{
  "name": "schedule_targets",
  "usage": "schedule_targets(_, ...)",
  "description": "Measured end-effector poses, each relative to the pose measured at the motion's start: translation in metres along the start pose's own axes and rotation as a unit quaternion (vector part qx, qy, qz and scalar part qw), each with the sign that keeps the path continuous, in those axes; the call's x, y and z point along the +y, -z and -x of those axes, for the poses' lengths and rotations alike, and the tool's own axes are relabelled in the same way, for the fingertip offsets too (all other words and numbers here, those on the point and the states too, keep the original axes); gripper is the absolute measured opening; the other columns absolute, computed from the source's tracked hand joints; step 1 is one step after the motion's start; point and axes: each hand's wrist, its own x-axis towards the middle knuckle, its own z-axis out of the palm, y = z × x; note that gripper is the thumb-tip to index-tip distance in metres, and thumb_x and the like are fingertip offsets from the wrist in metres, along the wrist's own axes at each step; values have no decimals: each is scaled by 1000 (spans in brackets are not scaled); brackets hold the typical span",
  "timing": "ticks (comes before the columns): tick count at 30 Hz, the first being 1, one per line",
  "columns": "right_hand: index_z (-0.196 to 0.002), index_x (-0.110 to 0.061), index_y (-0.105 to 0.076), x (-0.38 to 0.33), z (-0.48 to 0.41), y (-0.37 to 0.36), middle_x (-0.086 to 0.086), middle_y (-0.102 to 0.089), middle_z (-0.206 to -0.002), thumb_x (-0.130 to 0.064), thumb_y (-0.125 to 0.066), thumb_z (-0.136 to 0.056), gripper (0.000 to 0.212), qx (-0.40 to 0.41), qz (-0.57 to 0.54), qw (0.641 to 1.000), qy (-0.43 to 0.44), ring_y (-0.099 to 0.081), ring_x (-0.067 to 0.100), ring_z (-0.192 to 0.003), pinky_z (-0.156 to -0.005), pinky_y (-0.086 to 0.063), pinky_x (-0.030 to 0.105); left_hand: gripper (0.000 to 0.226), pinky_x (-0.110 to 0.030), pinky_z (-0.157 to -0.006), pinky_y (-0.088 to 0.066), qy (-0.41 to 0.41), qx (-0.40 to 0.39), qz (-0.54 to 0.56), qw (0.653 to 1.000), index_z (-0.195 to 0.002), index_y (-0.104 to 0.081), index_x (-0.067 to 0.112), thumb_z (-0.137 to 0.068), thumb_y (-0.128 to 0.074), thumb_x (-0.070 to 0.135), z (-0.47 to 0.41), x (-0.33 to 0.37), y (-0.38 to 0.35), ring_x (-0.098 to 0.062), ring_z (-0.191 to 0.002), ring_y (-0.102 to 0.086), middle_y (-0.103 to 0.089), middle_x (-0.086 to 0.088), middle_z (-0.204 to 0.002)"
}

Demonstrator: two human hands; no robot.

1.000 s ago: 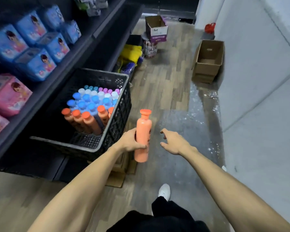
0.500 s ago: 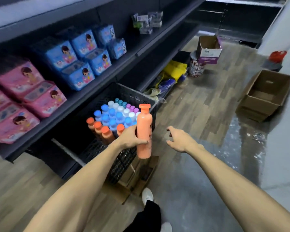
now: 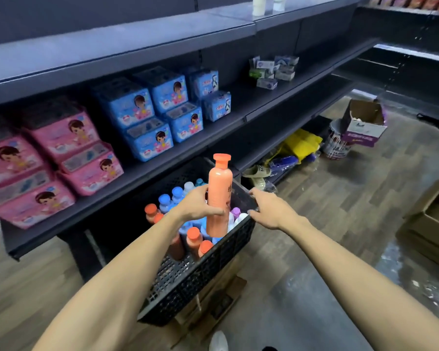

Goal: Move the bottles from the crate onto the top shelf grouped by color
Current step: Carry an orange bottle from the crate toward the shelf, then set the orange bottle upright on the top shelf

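left hand (image 3: 200, 206) grips 1 orange bottle (image 3: 219, 198) upright over the crate (image 3: 188, 282); right hand (image 3: 271, 211) spread, empty. best raise it upright, start an orange group on the top shelf (image 3: 137, 44).

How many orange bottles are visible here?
5: one orange bottle gripped by the left hand; four orange-capped bottles in the crate. The left forearm may hide more.

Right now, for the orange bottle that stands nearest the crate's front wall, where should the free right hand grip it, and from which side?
Take it by the cap and neck, coming straight down from above. The front orange bottle stands upright, packed among other bottles beside the crate wall, so only its top is free. The right hand is open and near.
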Motion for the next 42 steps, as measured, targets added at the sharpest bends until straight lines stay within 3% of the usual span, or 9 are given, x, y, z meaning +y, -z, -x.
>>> schedule_targets(6, -134, -21, -43, -37, -55, 36, 7, -62, -127, -34, -58, -90, 48, 39, 27, 990, 131, -61, 33, -112, -89, -51, 44, 48, -27, -80, -51, 46, 88, -45, 994, -106, -62, 26, -64, -84, 33, 13, 12, 54, -10, -92, -65, -70, 7, -101)
schedule_targets(10, -135, -20, -44, -68, -75, 64, 5, -61, -130, -32, -58, -91, 48, 46, 44, 973, 221, -59, 32, -115, -90, -50, 44, 64, -30, -84, -50, 83, 171, -54, 980, -108, -61, 24, -50, -75, 50, 39, 27, 85, -12, -96, -64, -68, 4, -106)
schedule_targets(15, -140, -17, -41, -99, -86, 93, 9, -60, -130, -32, -57, -93, 51, 56, 60, 949, 304, -57, 33, -116, -88, -51, 45, 48, -28, -85, -50, 102, 251, -49, 961, -110, -63, 18, -68, -85, 23, 64, 45, 108, -13, -97, -65, -69, 2, -105)
schedule_targets(19, -135, -17, -43, -121, -89, 116, 8, -61, -126, -31, -56, -94, 46, 72, 69, 925, 367, -57, 32, -112, -84, -51, 45, 43, -32, -90, -53, 102, 295, -30, 949, -105, -64, 23, -67, -83, 23, 81, 64, 120, -10, -96, -67, -71, 5, -104)
schedule_targets(22, -131, -18, -46, -139, -88, 137, 7, -64, -123, -30, -56, -92, 42, 99, 57, 911, 395, -60, 33, -107, -83, -52, 44, 44, -33, -86, -56, 98, 318, -31, 942, -106, -66, 22, -65, -81, 27, 93, 83, 132, -7, -93, -68, -72, 7, -101)
schedule_targets(26, -129, -19, -47, -166, -84, 164, 10, -65, -119, -30, -55, -89, 42, 123, 51, 896, 423, -61, 35, -106, -86, -52, 46, 34, -20, -69, -53, 90, 364, -43, 926, -100, -66, 22, -71, -82, 16, 115, 112, 158, 2, -77, -65, -72, 9, -91)
schedule_targets(30, -131, -22, -47, -196, -78, 189, 5, -66, -119, -30, -57, -89, 44, 146, 40, 882, 446, -60, 34, -107, -87, -52, 43, 33, -22, -70, -56, 92, 396, -63, 912, -102, -67, 15, -73, -82, 15, 139, 135, 194, -4, -77, -64, -72, 2, -93)
schedule_targets(35, -126, -18, -48, -239, -72, 214, 6, -67, -117, -26, -55, -88, 40, 178, 33, 868, 462, -60, 35, -105, -85, -51, 41, 33, -14, -69, -53, 74, 440, -69, 892, -101, -64, 19, -73, -82, 13, 164, 148, 241, 5, -75, -65, -70, 10, -91)
schedule_targets(42, -133, -20, -46, -315, -66, 228, 1, -64, -122, -27, -56, -90, 44, 199, 17, 849, 489, -59, 30, -106, -78, -46, 36, 45, -29, -70, -57, 70, 480, -63, 872, -106, -65, 17, -67, -85, 21, 199, 138, 312, -9, -87, -70, -73, 4, -96)
